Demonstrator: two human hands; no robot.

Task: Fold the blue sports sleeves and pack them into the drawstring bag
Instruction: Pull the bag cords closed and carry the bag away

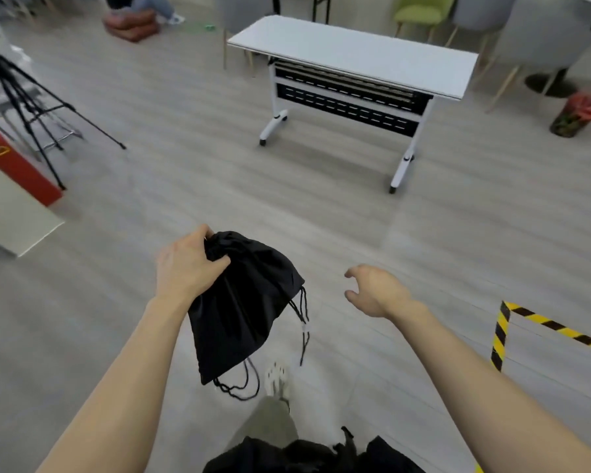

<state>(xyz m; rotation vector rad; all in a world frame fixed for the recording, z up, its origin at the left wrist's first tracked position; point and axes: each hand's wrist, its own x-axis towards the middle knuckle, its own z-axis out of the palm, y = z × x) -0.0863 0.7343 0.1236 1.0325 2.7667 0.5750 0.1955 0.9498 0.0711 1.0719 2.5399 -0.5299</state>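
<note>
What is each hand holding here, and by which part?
The left hand grips the black drawstring bag by its gathered top edge; the right hand holds nothing.

Two hands, the left hand (pixel 188 264) and right hand (pixel 376 291), one black drawstring bag (pixel 243 302), one white table (pixel 355 52) upper centre, one tripod (pixel 24 97) upper left, one green chair (pixel 420 11) at top.

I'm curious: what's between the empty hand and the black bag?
Head view: between right hand and bag, only its dangling cords over grey floor.
</note>
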